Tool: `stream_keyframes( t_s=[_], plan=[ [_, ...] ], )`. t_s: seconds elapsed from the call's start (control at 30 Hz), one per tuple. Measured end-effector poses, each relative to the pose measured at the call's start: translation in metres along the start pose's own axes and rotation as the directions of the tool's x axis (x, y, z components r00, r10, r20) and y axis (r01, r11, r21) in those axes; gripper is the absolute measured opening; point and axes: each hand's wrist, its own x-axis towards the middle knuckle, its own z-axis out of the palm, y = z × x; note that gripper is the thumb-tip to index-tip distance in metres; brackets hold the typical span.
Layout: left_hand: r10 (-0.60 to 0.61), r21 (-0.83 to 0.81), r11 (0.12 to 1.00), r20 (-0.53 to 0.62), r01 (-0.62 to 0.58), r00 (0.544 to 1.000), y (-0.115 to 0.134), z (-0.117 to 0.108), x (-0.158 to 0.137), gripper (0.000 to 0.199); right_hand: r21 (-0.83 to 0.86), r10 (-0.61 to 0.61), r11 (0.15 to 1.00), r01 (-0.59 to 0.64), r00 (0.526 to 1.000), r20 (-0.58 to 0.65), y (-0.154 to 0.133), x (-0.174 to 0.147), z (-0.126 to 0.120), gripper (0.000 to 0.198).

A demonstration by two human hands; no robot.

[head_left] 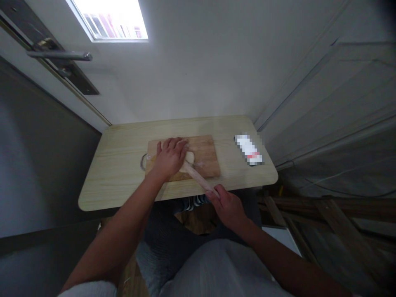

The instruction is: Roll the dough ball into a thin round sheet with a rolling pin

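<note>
Clock centred on the board, 12 toward the door. Table [120, 165] carries cutting board [212, 154] mid-top, phone [248, 149] at 3 o'clock, near the right edge, image pixelated. Board carries the dough [190, 157], a pale flattened piece around the middle, partly hidden; whitish smears on the wood, likely flour. Metal ring handle [142, 162] sticks out of the board at 9.

Your right hand [228, 206] is at 4–5 o'clock, past the table's near edge, fingers closed around the near end of the rolling pin [199, 178]. Pin slants toward 10, far end on the dough, tip out of sight under your left hand [170, 154]. Left is palm down over the board's 9–10 side, fingers slightly spread; can't tell if it grips the pin or just presses.

In the way: left hand covers part of the dough; left forearm crosses the table edge at 7. Around: door [198, 78] at 12, lever handle [62, 55] at 10, bright window [113, 18] at 11, wooden frame [335, 222] at 4.
</note>
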Motion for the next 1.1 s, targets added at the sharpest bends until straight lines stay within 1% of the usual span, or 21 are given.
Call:
stream_keyframes(
  t_s=[0.13,0.23,0.33,0.43,0.57,0.67,0.77,0.9,1.1],
  plan=[
    [-0.027,-0.021,0.999,0.048,0.028,0.998,0.003,0.008,0.017,0.043,0.069,0.017,0.997,-0.016,1.0,-0.009,0.001,0.002,-0.004,0.048],
    [-0.026,-0.027,0.999,0.08,0.028,0.996,0.004,0.014,0.03,0.043,0.095,0.04,0.995,-0.039,0.999,-0.016,0.003,0.006,-0.009,0.051],
    [-0.023,-0.038,0.999,0.091,0.026,0.996,0.005,0.016,0.033,0.043,0.112,0.055,0.992,-0.055,0.998,-0.004,0.004,0.009,-0.012,0.054],
    [-0.039,-0.063,0.997,0.066,0.043,0.997,0.001,0.016,0.025,0.043,0.152,0.059,0.987,-0.06,0.998,0.014,0.003,0.008,-0.013,0.052],
    [-0.043,-0.085,0.995,0.028,0.046,0.999,-0.014,0.015,0.001,0.045,0.191,0.046,0.98,-0.051,0.999,0.029,-0.005,0.003,-0.011,0.046],
    [-0.02,-0.099,0.995,0.009,0.021,1.0,-0.024,0.013,-0.018,0.047,0.18,0.014,0.984,-0.02,0.999,0.035,-0.009,-0.001,-0.01,0.042],
    [-0.03,-0.106,0.994,0.003,0.03,1.0,-0.029,0.012,-0.029,0.051,0.157,-0.016,0.988,0.012,1.0,0.025,-0.011,-0.002,-0.011,0.041],
    [-0.055,-0.097,0.994,0.013,0.056,0.998,-0.028,0.012,-0.03,0.052,0.176,-0.007,0.984,0.004,1.0,0.014,-0.01,0.002,-0.013,0.04],
    [-0.102,-0.097,0.99,0.006,0.102,0.995,-0.019,0.016,-0.011,0.052,0.232,0.085,0.971,-0.065,0.993,-0.077,0.003,0.02,-0.023,0.044]
  ],
)
